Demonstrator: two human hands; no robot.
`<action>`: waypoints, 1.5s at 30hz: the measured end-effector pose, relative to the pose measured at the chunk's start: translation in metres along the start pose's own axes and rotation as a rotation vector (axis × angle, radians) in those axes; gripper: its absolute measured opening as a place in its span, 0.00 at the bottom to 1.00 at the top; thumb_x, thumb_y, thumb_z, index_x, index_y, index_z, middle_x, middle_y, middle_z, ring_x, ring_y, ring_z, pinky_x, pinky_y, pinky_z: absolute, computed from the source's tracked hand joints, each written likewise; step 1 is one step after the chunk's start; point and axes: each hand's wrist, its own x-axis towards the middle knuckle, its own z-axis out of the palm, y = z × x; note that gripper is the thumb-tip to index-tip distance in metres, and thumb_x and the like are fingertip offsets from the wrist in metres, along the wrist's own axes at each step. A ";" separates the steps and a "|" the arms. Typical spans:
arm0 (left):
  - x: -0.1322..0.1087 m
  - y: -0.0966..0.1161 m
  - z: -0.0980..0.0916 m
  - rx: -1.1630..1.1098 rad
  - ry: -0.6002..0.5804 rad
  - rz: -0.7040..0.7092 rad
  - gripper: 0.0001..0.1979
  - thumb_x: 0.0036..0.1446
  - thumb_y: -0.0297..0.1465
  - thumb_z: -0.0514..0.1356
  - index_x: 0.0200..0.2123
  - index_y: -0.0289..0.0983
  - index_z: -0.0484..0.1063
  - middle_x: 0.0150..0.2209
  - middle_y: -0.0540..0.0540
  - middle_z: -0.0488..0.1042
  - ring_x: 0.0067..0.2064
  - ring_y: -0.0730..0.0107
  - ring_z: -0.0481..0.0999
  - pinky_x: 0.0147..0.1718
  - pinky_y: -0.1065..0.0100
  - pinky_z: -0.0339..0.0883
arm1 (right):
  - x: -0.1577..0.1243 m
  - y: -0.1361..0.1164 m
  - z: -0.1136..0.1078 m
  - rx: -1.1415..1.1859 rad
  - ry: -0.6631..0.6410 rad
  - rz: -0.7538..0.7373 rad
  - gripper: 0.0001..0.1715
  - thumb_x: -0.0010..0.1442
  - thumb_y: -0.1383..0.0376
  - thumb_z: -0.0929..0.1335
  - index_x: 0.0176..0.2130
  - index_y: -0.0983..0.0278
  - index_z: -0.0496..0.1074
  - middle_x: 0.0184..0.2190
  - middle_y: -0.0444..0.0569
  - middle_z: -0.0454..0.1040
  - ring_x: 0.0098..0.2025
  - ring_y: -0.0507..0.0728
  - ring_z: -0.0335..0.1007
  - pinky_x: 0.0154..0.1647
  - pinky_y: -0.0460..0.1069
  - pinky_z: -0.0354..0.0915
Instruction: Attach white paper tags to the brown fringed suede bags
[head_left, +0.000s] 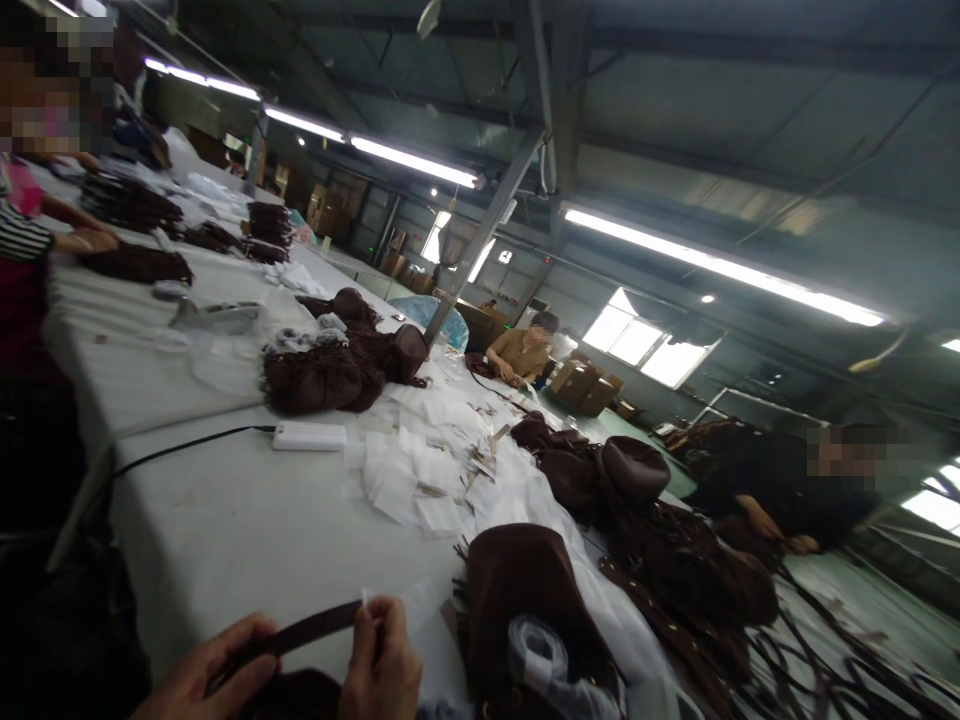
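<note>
At the bottom of the view, a dark brown strap [319, 628] runs between my two hands. My left hand [229, 668] is closed round its left part, thumb on top. The strap's right end is pinched between thumb and fingers of my right hand [384, 660], where a small whitish piece shows at the tip. Below the strap, a dark brown part [292, 692] is partly cut off by the frame edge. To the right of my right hand lies a dark brown bag [517, 580], with a roll of clear plastic [538, 648] on it.
More brown bags [337, 370] lie across the white-covered table [225, 540], with white packets [405, 465] and a white power strip [309, 437] with a black cord. Brown bags and loose straps [817, 640] lie at right. Co-workers stand at left, right [780, 490] and further back.
</note>
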 end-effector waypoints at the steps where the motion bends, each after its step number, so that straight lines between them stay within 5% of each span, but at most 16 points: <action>1: 0.001 0.007 0.005 -0.001 -0.024 0.012 0.19 0.50 0.49 0.60 0.36 0.39 0.73 0.28 0.50 0.76 0.33 0.60 0.76 0.33 0.66 0.72 | 0.000 -0.005 -0.003 -0.052 -0.053 -0.034 0.13 0.65 0.57 0.59 0.31 0.58 0.67 0.19 0.40 0.70 0.21 0.54 0.69 0.24 0.47 0.56; 7: 0.006 0.026 0.016 0.016 0.011 0.146 0.12 0.53 0.39 0.60 0.36 0.36 0.73 0.33 0.48 0.75 0.39 0.62 0.73 0.39 0.68 0.66 | -0.015 -0.035 -0.007 -0.144 -0.278 -0.192 0.14 0.65 0.61 0.57 0.33 0.58 0.67 0.28 0.44 0.73 0.30 0.55 0.71 0.31 0.48 0.60; 13: -0.004 0.005 -0.005 -0.313 -0.075 -0.006 0.18 0.57 0.40 0.58 0.47 0.37 0.69 0.42 0.46 0.76 0.42 0.61 0.74 0.41 0.65 0.67 | -0.009 -0.030 -0.009 -0.114 -0.361 -0.069 0.14 0.65 0.59 0.59 0.30 0.58 0.66 0.25 0.42 0.72 0.27 0.53 0.68 0.29 0.46 0.59; 17: -0.009 -0.003 -0.014 -0.256 -0.092 0.087 0.15 0.57 0.37 0.59 0.45 0.37 0.68 0.43 0.46 0.75 0.46 0.62 0.72 0.45 0.65 0.66 | -0.007 -0.027 -0.006 -0.151 -0.402 -0.052 0.12 0.64 0.59 0.59 0.32 0.58 0.67 0.27 0.43 0.73 0.29 0.55 0.69 0.31 0.47 0.58; 23: -0.015 0.011 0.005 0.028 0.092 0.148 0.12 0.54 0.32 0.60 0.42 0.37 0.68 0.39 0.47 0.76 0.44 0.62 0.74 0.44 0.67 0.66 | -0.020 -0.043 -0.002 -0.255 -0.376 -0.246 0.13 0.66 0.63 0.58 0.31 0.59 0.66 0.28 0.44 0.69 0.30 0.54 0.67 0.32 0.48 0.57; 28: -0.019 0.008 0.019 0.069 0.251 0.171 0.14 0.55 0.32 0.58 0.45 0.39 0.67 0.47 0.43 0.75 0.52 0.57 0.73 0.50 0.63 0.65 | -0.030 -0.051 0.000 -0.369 -0.285 -0.457 0.17 0.66 0.66 0.56 0.29 0.59 0.65 0.25 0.44 0.67 0.28 0.56 0.65 0.32 0.50 0.55; 33: -0.020 0.002 0.020 0.103 0.250 0.166 0.17 0.55 0.34 0.59 0.48 0.41 0.64 0.50 0.42 0.74 0.52 0.58 0.73 0.52 0.61 0.64 | -0.023 -0.046 0.000 -0.278 -0.265 -0.353 0.12 0.66 0.64 0.59 0.32 0.60 0.66 0.26 0.44 0.69 0.28 0.54 0.66 0.29 0.48 0.56; 39: -0.020 0.008 0.017 0.118 0.248 0.234 0.12 0.59 0.34 0.53 0.47 0.41 0.65 0.47 0.44 0.76 0.49 0.62 0.74 0.48 0.68 0.66 | -0.049 -0.053 0.012 -0.376 -0.271 -0.488 0.19 0.68 0.66 0.54 0.31 0.60 0.67 0.26 0.46 0.67 0.30 0.57 0.64 0.33 0.51 0.53; 45: -0.021 -0.001 0.013 0.158 0.239 0.261 0.09 0.55 0.29 0.55 0.40 0.40 0.68 0.40 0.48 0.76 0.45 0.65 0.74 0.46 0.70 0.65 | -0.052 -0.039 0.016 -0.146 -0.291 -0.364 0.14 0.67 0.65 0.58 0.34 0.61 0.69 0.27 0.45 0.67 0.29 0.53 0.65 0.30 0.47 0.57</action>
